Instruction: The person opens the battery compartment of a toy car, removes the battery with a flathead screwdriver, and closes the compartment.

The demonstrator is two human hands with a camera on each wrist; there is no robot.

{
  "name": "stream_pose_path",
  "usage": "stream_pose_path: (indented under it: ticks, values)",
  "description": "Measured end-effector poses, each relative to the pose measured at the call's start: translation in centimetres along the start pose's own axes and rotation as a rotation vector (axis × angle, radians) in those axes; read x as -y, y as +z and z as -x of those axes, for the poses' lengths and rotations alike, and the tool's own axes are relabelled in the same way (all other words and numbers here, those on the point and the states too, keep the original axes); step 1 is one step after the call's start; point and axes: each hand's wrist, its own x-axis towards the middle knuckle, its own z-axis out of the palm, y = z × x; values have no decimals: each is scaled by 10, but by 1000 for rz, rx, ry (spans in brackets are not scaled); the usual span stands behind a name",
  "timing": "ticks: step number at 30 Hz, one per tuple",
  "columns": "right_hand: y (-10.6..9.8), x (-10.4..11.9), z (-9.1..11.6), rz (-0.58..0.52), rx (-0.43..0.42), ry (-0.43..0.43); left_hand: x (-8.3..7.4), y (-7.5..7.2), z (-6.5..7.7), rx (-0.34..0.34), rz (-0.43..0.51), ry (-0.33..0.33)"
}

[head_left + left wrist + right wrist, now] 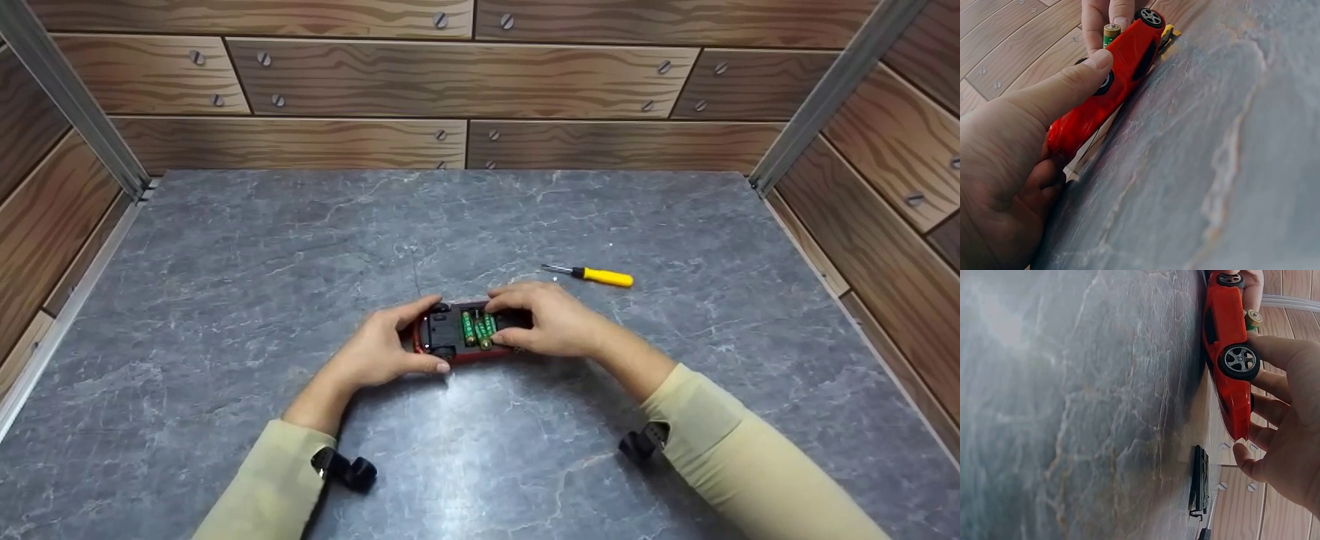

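A red toy car [472, 357] lies upside down on the table, its black underside [444, 330] up. Several green batteries [469, 328] sit in its open compartment. My left hand [379, 349] grips one end of the car, thumb along the near side and forefinger along the far side. Over the compartment, my right hand [559, 321] pinches a green battery [485, 331] between thumb and forefinger. That battery [1111, 35] stands up above the car's edge in the left wrist view. Its metal end [1253, 316] also shows beside my right thumb in the right wrist view.
A screwdriver [606, 277] with a yellow handle lies beyond my right hand. Near the car, a flat black piece [1199, 481] lies on the table in the right wrist view. A thin wire [416, 271] rises from the car's far side. Wood-patterned walls [465, 79] enclose the marbled table [262, 247].
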Motion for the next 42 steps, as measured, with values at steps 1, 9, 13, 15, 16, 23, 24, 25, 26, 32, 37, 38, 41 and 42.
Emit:
stream_pose_path:
  ticks: [1, 9, 13, 15, 16, 23, 24, 25, 26, 32, 37, 38, 41, 42]
  values:
    - [0, 0, 0, -2, 1, -4, 0, 0, 0, 0, -2, 0]
    - [0, -5, 1, -36, -5, -67, 0, 0, 1, -1, -3, -2]
    - [1, -7, 1, -56, -14, -87, 0, 1, 1, -2, -16, -5]
    - [1, -7, 1, -57, -13, -86, 1, 1, 0, -2, -19, -8]
    - [1, -7, 1, -56, -13, -83, 1, 1, 0, -2, -18, -8]
    - [1, -5, -2, -62, -5, -59, 1, 0, 0, 0, -2, -5]
    - [1, -5, -2, -64, -6, -58, 1, 0, 0, 1, -2, -4]
    - [2, -5, -3, -66, -6, -56, 0, 0, 0, 0, -2, -4]
    - [1, -5, -3, -68, -8, -58, 0, 0, 0, 0, -4, -5]
    - [0, -5, -2, -83, -9, -72, -1, 0, 0, -1, -10, -7]
    - [0, -6, -2, -77, -6, -77, -1, 0, 0, -2, -17, -4]
    - [0, -6, -2, -76, -6, -78, -1, 0, 0, -1, -15, -2]
    - [1, -6, -3, -72, -5, -79, -1, 0, 0, -2, -11, -3]
    - [1, -6, -3, -75, -5, -76, -1, 0, 0, -2, -11, -2]
